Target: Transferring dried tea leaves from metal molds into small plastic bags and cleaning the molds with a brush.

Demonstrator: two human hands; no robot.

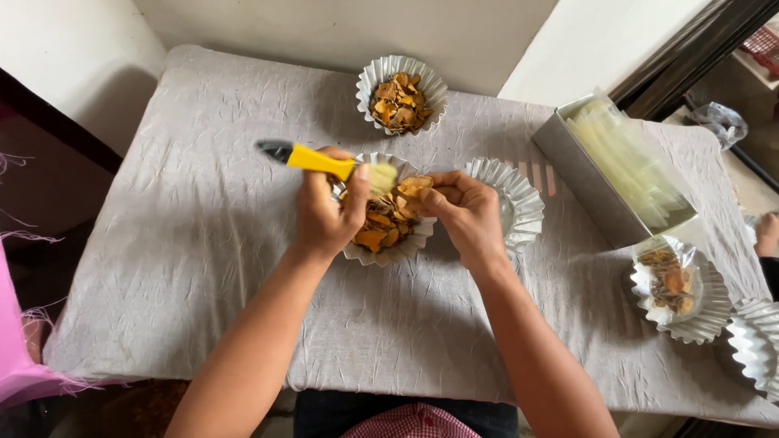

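My left hand (324,207) grips a brush with a yellow handle (312,159), its pale bristles resting near a dried orange slice (415,185). My right hand (462,212) pinches that slice between fingertips. Both hands hover over a fluted metal bowl (381,253) holding several dried orange-brown slices. An empty fluted metal bowl (519,199) sits just right of it, partly behind my right hand.
A second bowl of dried slices (402,93) stands at the table's far edge. A metal box of clear bags (621,166) lies at right, with a bagged portion in a bowl (677,288) and another fluted bowl (755,345) near the right edge. Grey cloth (203,243) covers the table.
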